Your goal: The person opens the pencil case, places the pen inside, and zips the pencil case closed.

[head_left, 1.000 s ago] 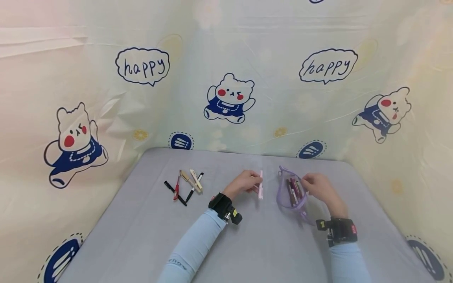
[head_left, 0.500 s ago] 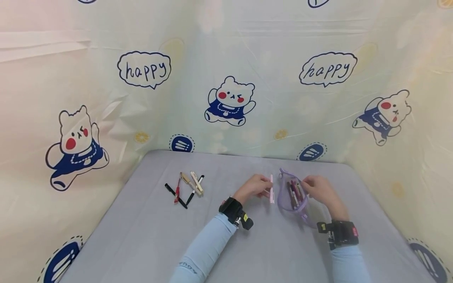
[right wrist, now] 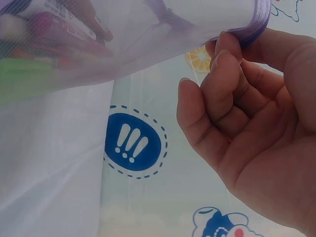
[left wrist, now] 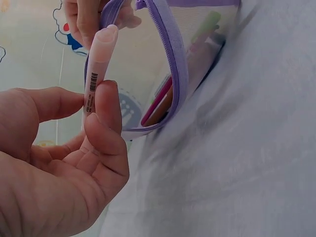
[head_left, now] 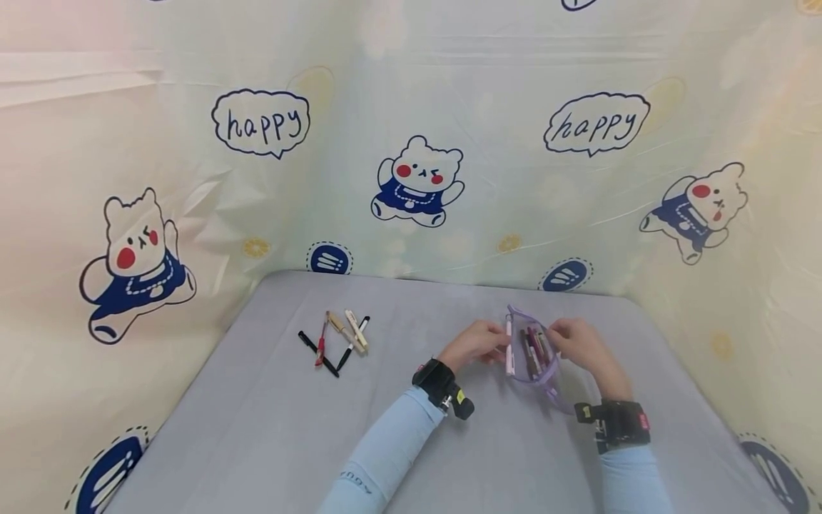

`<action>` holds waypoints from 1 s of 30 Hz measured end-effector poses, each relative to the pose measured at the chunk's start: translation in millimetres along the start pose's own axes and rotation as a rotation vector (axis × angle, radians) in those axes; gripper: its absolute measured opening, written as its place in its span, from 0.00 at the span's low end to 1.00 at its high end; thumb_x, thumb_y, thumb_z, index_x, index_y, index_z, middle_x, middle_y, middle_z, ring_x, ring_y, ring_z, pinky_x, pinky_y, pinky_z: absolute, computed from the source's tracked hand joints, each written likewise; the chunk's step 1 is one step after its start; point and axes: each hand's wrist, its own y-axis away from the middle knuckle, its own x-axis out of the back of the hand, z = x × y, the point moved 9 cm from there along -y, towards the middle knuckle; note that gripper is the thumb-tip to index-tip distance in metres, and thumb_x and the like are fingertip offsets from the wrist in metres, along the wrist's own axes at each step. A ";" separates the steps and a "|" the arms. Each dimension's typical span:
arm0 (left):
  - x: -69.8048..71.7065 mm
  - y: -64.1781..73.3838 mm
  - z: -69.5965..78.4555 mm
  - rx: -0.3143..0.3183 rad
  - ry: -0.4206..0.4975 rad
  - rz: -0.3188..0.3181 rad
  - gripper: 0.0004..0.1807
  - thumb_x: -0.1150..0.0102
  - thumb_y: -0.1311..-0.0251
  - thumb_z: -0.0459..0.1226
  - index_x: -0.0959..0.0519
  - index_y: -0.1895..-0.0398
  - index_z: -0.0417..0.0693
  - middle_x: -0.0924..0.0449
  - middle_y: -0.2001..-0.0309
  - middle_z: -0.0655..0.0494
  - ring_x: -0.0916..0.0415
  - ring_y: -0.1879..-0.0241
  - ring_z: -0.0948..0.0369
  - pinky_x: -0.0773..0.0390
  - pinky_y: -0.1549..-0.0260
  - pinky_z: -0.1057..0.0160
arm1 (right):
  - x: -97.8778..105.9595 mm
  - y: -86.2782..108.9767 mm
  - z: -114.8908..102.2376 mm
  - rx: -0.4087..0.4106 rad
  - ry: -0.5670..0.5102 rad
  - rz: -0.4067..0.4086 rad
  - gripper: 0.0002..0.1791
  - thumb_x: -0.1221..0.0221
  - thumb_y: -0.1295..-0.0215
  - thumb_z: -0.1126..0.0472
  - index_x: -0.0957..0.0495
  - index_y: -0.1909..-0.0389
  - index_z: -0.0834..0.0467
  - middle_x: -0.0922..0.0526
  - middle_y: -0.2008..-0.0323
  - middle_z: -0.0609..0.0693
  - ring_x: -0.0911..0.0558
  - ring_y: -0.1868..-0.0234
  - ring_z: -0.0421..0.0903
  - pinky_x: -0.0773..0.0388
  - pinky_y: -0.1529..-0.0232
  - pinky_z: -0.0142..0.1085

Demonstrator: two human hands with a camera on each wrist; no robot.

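My left hand (head_left: 478,343) pinches a pale pink pen (left wrist: 100,61) with a barcode on its barrel, thumb on one side and fingers on the other. The pen stands at the mouth of a purple-edged mesh pencil case (head_left: 546,376), overlapping its left rim in the head view. My right hand (right wrist: 256,108) pinches the zippered edge (right wrist: 254,34) of that case between thumb and forefinger, keeping its mouth spread. Inside lie several pens (head_left: 534,351), among them dark, magenta and brown ones; a light green one (right wrist: 27,74) shows through the mesh.
On the left of the grey-covered table (head_left: 257,428) lies a loose group of pens: a black pen (head_left: 310,341), a red one (head_left: 320,351), a gold one (head_left: 343,330), a cream one (head_left: 355,327) and a black-and-white one (head_left: 347,353). A printed cloth (head_left: 488,93) hangs behind and at both sides.
My left hand has carried the pink pen rightward, from beside the pencil case to its left rim. The right hand keeps its grip on the case edge.
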 end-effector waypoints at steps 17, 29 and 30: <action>-27.8 -17.6 12.0 -0.056 0.150 -0.113 0.14 0.47 0.30 0.41 0.18 0.56 0.39 0.15 0.69 0.49 0.15 0.72 0.58 0.16 0.67 0.59 | 1.5 -1.9 -0.3 0.057 0.000 0.041 0.13 0.47 0.30 0.60 0.20 0.58 0.66 0.16 0.67 0.58 0.19 0.67 0.47 0.20 0.69 0.37; -13.4 -7.7 15.9 -0.126 0.003 -0.076 0.14 0.49 0.31 0.39 0.19 0.57 0.37 0.17 0.67 0.51 0.17 0.70 0.58 0.17 0.68 0.62 | 3.6 -0.7 -2.6 0.047 0.012 0.031 0.14 0.47 0.30 0.59 0.20 0.57 0.66 0.15 0.66 0.57 0.18 0.66 0.47 0.20 0.68 0.36; -10.0 -5.9 16.7 -0.135 -0.030 -0.066 0.13 0.49 0.31 0.39 0.19 0.57 0.38 0.17 0.67 0.52 0.16 0.70 0.59 0.17 0.68 0.62 | 3.3 -0.4 -3.2 0.049 0.012 0.028 0.14 0.47 0.30 0.60 0.20 0.57 0.66 0.15 0.66 0.58 0.18 0.66 0.48 0.20 0.68 0.36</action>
